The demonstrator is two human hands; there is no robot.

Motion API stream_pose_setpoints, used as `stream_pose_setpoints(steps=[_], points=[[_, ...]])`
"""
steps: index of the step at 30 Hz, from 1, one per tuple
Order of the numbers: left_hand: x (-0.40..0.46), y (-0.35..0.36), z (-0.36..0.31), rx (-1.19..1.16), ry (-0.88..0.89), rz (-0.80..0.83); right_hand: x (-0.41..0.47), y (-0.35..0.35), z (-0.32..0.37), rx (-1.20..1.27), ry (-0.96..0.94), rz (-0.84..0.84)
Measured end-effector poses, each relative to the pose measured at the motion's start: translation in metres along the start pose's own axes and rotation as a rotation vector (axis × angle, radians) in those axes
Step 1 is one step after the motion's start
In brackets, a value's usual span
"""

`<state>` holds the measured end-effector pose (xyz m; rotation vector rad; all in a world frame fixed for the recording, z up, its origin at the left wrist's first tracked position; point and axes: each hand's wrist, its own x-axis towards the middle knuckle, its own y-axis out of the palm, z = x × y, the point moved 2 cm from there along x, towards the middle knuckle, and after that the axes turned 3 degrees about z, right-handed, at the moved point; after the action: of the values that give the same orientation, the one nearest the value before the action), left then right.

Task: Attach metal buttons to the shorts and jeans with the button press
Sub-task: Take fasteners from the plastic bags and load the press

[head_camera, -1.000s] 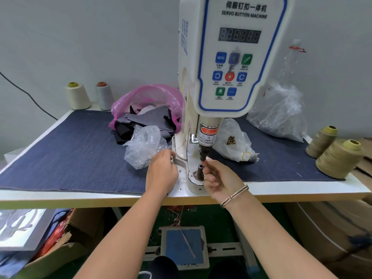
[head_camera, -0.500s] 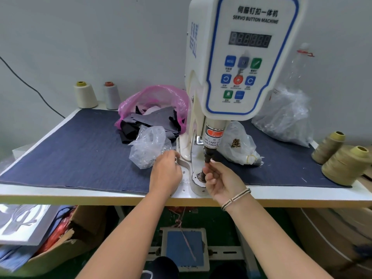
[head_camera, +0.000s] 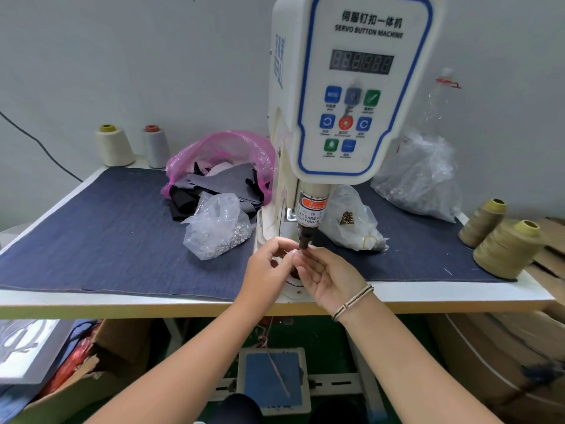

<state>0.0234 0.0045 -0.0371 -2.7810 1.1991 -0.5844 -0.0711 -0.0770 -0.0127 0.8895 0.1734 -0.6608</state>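
Note:
The white servo button machine (head_camera: 360, 87) stands at the table's front edge, its dark punch (head_camera: 306, 232) pointing down. My right hand (head_camera: 331, 281) reaches up from below and pinches the punch's tip with thumb and forefinger. My left hand (head_camera: 267, 266) is just left of it, fingers curled, pinching a small button part that is mostly hidden. Both hands hide the lower die. A clear bag of silver buttons (head_camera: 218, 229) lies left of the machine. No shorts or jeans are under the punch.
Dark denim cloth (head_camera: 107, 234) covers the table. Behind lie a pink bag of fabric scraps (head_camera: 220, 160), a clear bag with brass parts (head_camera: 351, 220) and a large clear bag (head_camera: 419, 179). Thread cones stand back left (head_camera: 114, 146) and right (head_camera: 509, 249). A foot pedal (head_camera: 272, 377) sits below.
My left hand left the bag of silver buttons and moved right to the punch. My right hand rose from the lower die to the punch's tip. The camera moved closer.

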Motion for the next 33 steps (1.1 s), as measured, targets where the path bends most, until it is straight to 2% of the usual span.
stream_pose_setpoints(steps=[4, 12, 18, 20, 23, 26, 28, 30, 31, 33], points=[[-0.003, 0.004, -0.004, -0.101, -0.061, -0.044, -0.001, 0.0, 0.001, -0.007, 0.016, -0.012], [-0.002, -0.004, -0.002, -0.114, -0.068, -0.034, -0.008, 0.003, 0.002, 0.082, 0.083, -0.031], [0.006, -0.026, -0.002, 0.151, 0.091, -0.117, -0.007, 0.007, 0.001, 0.117, 0.084, -0.086], [0.01, -0.039, -0.006, 0.3, 0.198, -0.197, -0.007, 0.008, 0.001, 0.142, 0.088, -0.089], [0.019, -0.068, -0.008, 0.561, 0.332, -0.399, -0.006, 0.007, 0.0, 0.194, 0.104, -0.08], [0.032, -0.103, -0.002, 0.664, 0.208, -0.524, -0.003, 0.001, 0.004, -0.039, 0.011, -0.087], [0.044, -0.122, 0.007, 0.701, 0.0, -0.385, 0.003, -0.006, 0.017, -0.303, -0.134, -0.14], [0.055, -0.13, 0.016, 0.842, -0.198, -0.073, 0.015, -0.02, 0.034, -0.512, -0.283, -0.258], [0.058, -0.131, 0.019, 0.903, -0.233, 0.061, 0.022, -0.03, 0.041, -0.598, -0.337, -0.318], [0.066, -0.131, 0.021, 1.018, -0.212, 0.21, 0.037, -0.048, 0.046, -0.772, -0.399, -0.383]])
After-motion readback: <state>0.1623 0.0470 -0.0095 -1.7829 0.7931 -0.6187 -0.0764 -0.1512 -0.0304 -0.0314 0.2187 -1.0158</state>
